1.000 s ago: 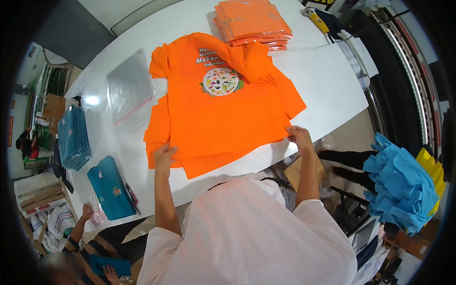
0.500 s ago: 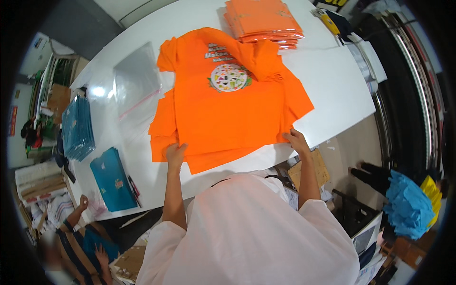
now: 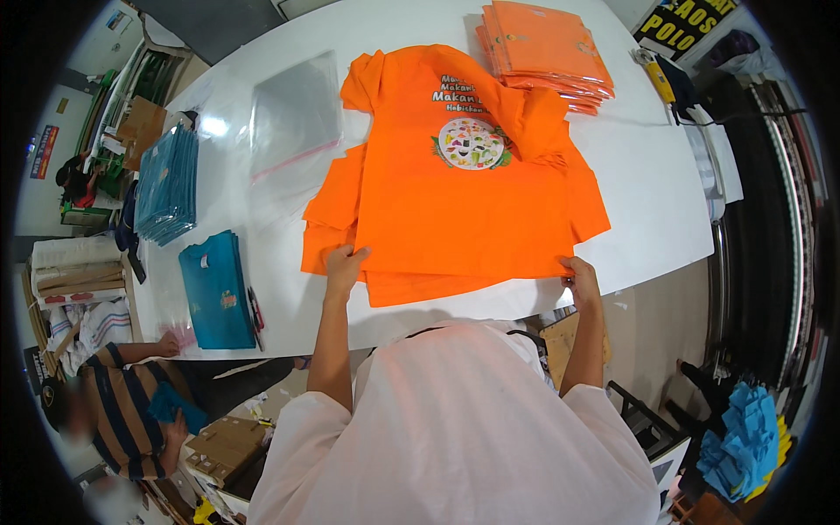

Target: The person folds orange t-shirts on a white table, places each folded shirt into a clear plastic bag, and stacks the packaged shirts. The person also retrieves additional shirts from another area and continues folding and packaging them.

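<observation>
An orange T-shirt lies spread on the white table in front of me, its round food print and lettering facing up. Its upper right part is bunched in folds. At the near left corner, my left hand pinches the hem between thumb and fingers. My right hand grips the hem's near right corner, its fingertips partly hidden by the cloth. More orange cloth sticks out below the hem and at both sides, apparently other shirts underneath.
Bagged orange shirts are stacked at the far right, near a yellow-handled tool. Clear plastic bags lie left of the shirt. Further left are bagged teal shirts, a folded teal shirt and pens. A co-worker sits at lower left.
The table and everything on it appear further right as my view turns. Both hands stay on the hem, which now runs straighter between them. The co-worker's arm has shifted at the table edge.
</observation>
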A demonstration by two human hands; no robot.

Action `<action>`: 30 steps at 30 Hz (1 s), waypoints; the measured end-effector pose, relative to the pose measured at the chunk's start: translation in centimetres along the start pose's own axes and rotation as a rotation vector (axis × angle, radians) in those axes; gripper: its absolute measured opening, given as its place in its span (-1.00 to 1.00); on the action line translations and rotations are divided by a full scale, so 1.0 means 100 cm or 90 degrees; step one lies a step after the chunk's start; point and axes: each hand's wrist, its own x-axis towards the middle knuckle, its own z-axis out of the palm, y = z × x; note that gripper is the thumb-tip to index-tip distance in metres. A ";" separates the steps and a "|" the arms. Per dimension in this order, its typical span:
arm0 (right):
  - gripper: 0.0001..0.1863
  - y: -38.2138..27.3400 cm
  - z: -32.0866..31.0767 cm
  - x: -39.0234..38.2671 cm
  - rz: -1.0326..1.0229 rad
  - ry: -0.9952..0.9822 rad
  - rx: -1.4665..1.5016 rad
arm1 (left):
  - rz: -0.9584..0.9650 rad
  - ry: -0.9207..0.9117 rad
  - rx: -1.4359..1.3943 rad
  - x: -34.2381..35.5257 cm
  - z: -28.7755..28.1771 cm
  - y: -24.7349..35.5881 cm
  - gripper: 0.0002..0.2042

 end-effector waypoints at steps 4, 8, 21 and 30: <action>-0.64 -0.005 0.005 -0.003 -0.003 0.012 0.094 | -0.006 -0.019 0.010 0.003 0.000 0.000 -0.53; -0.64 -0.001 0.003 0.003 -0.006 0.024 0.097 | -0.039 -0.068 0.056 0.006 0.000 0.003 -0.61; -0.69 -0.126 0.018 0.015 -0.178 -0.012 0.207 | -0.026 -0.110 -0.347 0.022 -0.039 0.073 -0.59; -0.83 -0.358 0.047 -0.014 -0.463 -0.161 0.444 | 0.325 -0.037 -0.581 0.031 -0.082 0.288 -0.76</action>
